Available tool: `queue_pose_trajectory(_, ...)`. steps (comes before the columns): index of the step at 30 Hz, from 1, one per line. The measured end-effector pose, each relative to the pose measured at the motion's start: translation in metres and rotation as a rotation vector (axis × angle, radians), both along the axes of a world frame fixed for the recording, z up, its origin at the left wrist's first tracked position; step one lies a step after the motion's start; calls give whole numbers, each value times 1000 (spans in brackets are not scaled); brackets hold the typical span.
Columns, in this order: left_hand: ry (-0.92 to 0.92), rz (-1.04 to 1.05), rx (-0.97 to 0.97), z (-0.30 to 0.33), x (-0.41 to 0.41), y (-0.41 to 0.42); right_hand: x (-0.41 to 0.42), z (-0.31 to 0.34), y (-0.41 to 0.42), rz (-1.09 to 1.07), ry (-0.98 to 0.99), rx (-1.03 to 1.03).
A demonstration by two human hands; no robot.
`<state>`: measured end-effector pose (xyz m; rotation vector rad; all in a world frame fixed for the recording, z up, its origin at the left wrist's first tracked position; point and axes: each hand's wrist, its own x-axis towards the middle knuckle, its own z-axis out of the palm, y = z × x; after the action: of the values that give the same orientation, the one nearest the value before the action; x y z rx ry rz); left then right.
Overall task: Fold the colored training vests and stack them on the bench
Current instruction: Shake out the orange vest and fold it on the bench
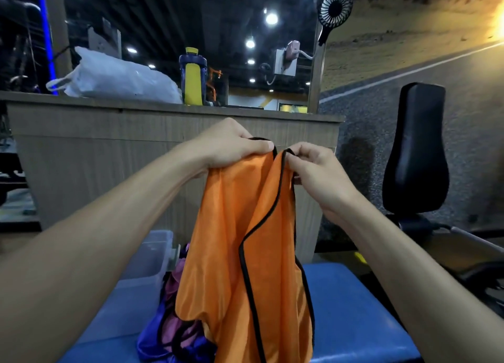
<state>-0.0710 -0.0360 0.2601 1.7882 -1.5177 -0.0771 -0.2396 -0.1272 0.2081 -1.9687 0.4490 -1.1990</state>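
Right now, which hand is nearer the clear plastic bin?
Left. The left hand grips the orange vest above the clear plastic bin; the right hand pinches it farther right.

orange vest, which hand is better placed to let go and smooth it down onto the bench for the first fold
Right, probably. The right hand only pinches the black trim at the top of the orange vest and hangs over the bare blue bench. The left hand grips a bunched shoulder, so it carries more cloth.
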Motion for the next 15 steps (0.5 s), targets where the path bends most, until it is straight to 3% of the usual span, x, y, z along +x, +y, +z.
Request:
queue_pose_trajectory(4, -7, -63, -13, -2, -1, -1, -2, -4, -1, 37, 74, 59)
queue_pose_trajectory(8, -40, -98, -43, -4, 2, 0, -6, -8, 1, -2, 127, -125)
queue_pose_trajectory(12, -18, -165, -33, -6, 4, 1, -3, -9, 6, -100, 16, -180)
queue_pose_trajectory(15, 34, -245, -24, -9, 3, 4, 3, -3, 5, -97, -27, -99)
